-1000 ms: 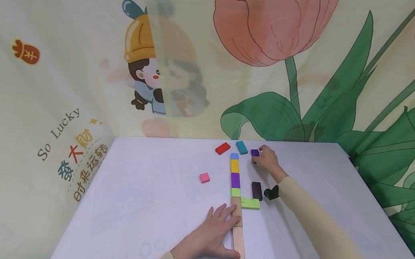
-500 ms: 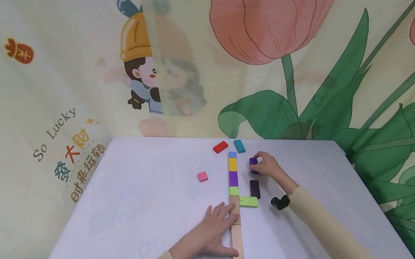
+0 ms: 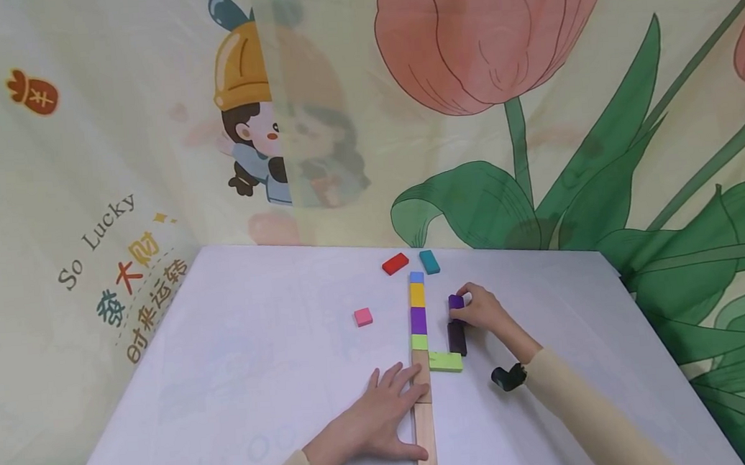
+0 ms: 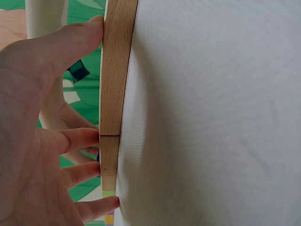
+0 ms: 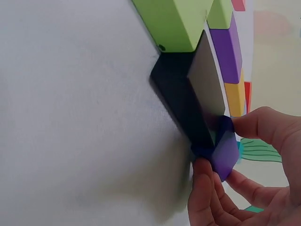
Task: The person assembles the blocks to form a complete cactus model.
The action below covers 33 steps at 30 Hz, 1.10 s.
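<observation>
My right hand (image 3: 484, 311) pinches a dark purple block (image 3: 455, 301) between thumb and fingers. In the right wrist view this purple block (image 5: 226, 154) sits at the end of a black block (image 5: 175, 87), whose other end meets a lime green block (image 5: 176, 26). That green block lies crosswise against a straight row of blocks. My left hand (image 3: 381, 421) is spread along the near part of the row, thumb and fingertips touching two plain wooden blocks (image 3: 426, 436). Beyond them the row runs on through a short green, a purple (image 3: 419, 321), a yellow (image 3: 418, 295) and a blue block (image 3: 417, 277).
On the white table (image 3: 260, 384), a pink block (image 3: 363, 317) lies left of the row. Near the back edge are a red block (image 3: 395, 263) and a teal block (image 3: 429, 262). A printed curtain (image 3: 326, 120) hangs behind the table.
My right hand has drawn the dark purple block toward me, from near the teal block to the far end of the black block. The left hand stays on the wooden blocks.
</observation>
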Tool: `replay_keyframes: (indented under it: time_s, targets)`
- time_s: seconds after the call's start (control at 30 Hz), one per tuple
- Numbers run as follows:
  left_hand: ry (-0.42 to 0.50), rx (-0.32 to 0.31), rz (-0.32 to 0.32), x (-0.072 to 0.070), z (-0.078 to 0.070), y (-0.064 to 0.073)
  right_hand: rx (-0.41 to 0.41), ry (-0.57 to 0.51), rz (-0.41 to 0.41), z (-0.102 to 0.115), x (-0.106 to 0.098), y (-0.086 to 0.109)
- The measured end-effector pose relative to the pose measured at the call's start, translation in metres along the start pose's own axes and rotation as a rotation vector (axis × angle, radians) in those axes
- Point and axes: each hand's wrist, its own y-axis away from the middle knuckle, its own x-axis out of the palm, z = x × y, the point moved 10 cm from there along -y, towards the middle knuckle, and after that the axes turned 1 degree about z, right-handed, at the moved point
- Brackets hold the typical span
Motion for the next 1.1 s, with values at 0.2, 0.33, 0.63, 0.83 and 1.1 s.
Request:
replay_keyframes:
  time_s: [0.2, 0.33, 0.63, 0.83, 1.1]
  targets:
    - [-0.002, 0.007, -0.011, -0.001, -0.002, 0.001, 0.005, 0.001, 0.001, 0.001, 0.004, -0.001]
    - [-0.009, 0.014, -0.024, -0.003, -0.003, 0.002, 0.011, 0.005, -0.002, 0.0, 0.006, -0.002]
    - [-0.016, 0.02, -0.024, -0.003, -0.003, 0.002, -0.002, -0.004, -0.001, 0.002, 0.006, -0.001]
    - [-0.012, 0.023, -0.026, -0.003, -0.003, 0.002, 0.007, -0.015, -0.002, 0.001, 0.006, 0.0]
    - [-0.012, 0.018, -0.026, -0.003, -0.002, 0.002, -0.073, -0.015, -0.108, 0.007, -0.008, 0.009]
